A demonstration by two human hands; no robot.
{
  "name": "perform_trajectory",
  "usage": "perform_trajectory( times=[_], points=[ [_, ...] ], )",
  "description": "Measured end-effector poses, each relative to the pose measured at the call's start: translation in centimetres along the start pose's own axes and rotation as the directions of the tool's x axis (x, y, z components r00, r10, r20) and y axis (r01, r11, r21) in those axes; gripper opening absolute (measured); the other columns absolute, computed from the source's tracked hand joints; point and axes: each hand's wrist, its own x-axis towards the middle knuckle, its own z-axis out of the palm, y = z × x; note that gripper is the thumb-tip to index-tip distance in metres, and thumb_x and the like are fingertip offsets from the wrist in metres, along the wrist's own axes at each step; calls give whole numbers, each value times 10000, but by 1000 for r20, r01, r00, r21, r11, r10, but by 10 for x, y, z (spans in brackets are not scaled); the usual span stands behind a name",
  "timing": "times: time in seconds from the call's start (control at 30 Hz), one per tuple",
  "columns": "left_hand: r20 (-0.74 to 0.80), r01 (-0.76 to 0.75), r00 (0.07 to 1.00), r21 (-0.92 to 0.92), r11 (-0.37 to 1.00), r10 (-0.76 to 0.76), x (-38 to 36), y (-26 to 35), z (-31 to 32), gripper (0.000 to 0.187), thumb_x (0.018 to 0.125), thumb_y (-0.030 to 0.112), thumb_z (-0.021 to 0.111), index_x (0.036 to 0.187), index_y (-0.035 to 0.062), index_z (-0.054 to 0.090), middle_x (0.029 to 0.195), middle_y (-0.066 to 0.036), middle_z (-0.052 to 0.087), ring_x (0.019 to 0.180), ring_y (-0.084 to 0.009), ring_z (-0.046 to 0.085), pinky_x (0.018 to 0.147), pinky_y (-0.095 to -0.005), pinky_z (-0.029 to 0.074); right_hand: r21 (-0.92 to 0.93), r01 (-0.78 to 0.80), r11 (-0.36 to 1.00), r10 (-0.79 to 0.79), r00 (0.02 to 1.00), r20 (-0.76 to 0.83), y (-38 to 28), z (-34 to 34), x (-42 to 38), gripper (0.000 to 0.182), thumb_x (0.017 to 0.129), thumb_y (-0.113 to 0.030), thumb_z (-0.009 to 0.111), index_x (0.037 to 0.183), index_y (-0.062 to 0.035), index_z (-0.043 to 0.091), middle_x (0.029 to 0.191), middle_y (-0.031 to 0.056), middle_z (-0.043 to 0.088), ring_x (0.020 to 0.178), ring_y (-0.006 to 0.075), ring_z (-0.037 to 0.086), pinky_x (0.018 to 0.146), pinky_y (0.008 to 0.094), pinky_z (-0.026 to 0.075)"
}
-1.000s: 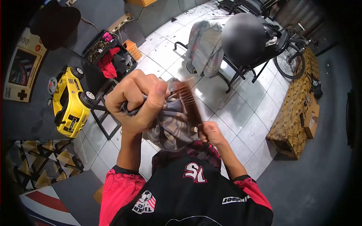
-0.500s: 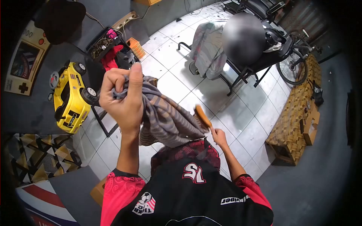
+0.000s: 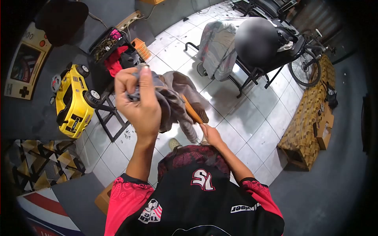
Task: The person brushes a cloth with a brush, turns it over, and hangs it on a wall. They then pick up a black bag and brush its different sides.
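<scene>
My left hand is raised in front of me, its fingers closed on the bunched top of a grey-brown striped cloth. The cloth hangs in loose folds and is smeared by motion at its far side. In my right hand, lower and to the right, is the handle of a wooden brush. The brush's long back lies against the cloth, and its bristles are mostly hidden.
Ahead stands a black chair with a draped cloth and a blurred patch over it. A black stand with a tray and a yellow toy car are at left. A woven bench and bicycle are at right. Dark bits dot the tiles.
My right hand has moved left and slightly up, bringing the brush against the cloth. The cloth has swung forward, away from my lap. My left hand has shifted a little right.
</scene>
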Motion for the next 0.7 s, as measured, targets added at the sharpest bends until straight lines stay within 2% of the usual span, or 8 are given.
perform_trajectory(
  times=[0.07,0.2,0.33,0.4,0.47,0.53,0.6,0.7],
  points=[
    [-82,-81,994,-55,995,76,8,5,-3,319,851,-3,572,697,76,304,798,-12,418,721,-50,368,650,-187,340,-240,-279,930,335,913,235,20,-15,-5,500,910,-454,386,942,-16,625,904,232,631,884,379,599,763,472,456],
    [-107,-15,994,-114,993,2,12,11,-11,294,866,-9,552,742,93,305,810,-2,408,726,-47,367,687,-177,338,-235,-333,913,379,906,190,63,-2,-21,528,911,-432,372,867,20,641,830,238,634,823,403,607,730,473,468],
    [-147,-80,986,18,997,81,6,-11,-8,258,891,7,521,774,95,309,797,22,342,717,-43,334,679,-166,324,283,-120,951,144,988,-63,-7,-40,-16,524,932,-411,384,717,28,573,615,176,594,572,323,584,549,415,455],
    [-141,-116,981,132,984,135,-1,-27,-12,229,912,33,495,790,90,310,799,29,297,715,-50,311,669,-171,306,690,-9,724,98,991,-90,-75,-74,-25,489,942,-433,394,719,-13,507,546,44,492,465,139,470,448,309,390],
    [-163,-123,975,175,977,152,-7,-32,-7,226,915,37,489,796,89,305,806,27,296,719,-56,309,665,-178,298,844,142,517,-42,989,-140,-131,-101,-41,442,948,-441,389,766,-46,473,567,-27,404,476,34,371,416,239,329],
    [-168,-146,970,182,972,177,-14,-30,0,228,916,35,485,799,93,297,805,23,286,726,-68,305,680,-189,288,859,220,463,-157,974,-164,-161,-109,-51,451,957,-433,363,787,-28,462,571,7,415,479,86,392,441,276,340],
    [-184,-156,965,169,973,187,-18,-25,5,231,915,32,484,800,94,294,805,21,282,734,-72,303,691,-193,285,604,395,692,-287,919,-272,-168,-100,-43,416,967,-379,356,810,-4,448,554,105,417,500,232,439,496,339,359],
    [-264,-146,953,24,989,147,-10,-24,-1,247,909,26,489,794,102,285,807,19,284,746,-77,301,719,-196,285,370,258,893,-195,961,-198,-122,-47,-17,378,949,-323,416,792,13,488,653,219,544,625,395,523,564,432,414]
  ],
)
